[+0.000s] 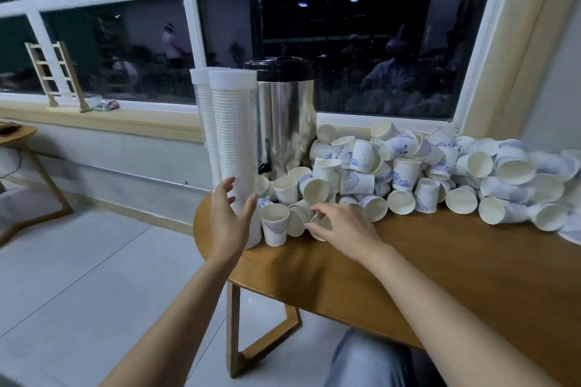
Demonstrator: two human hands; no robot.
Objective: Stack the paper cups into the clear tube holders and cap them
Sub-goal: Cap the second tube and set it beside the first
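The left hand (pixel 228 217) and right hand (pixel 341 225) reach over the near left end of the wooden table (pixel 440 276). A steel urn (pixel 286 116) stands behind two capped clear tubes (pixel 234 141) packed with cups, and a heap of loose paper cups (pixel 408 166) sprawls right along the window. The left hand, open with thumb and fingers spread, cups the nearer tube's base (contact unclear). The right, palm down and loosely curled, touches cups (pixel 301 220) lying beside it.

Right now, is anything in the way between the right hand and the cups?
Nothing visible is. The right hand hovers open, fingertips already at the nearest loose cups on the table. The left hand is open beside the near capped tube.
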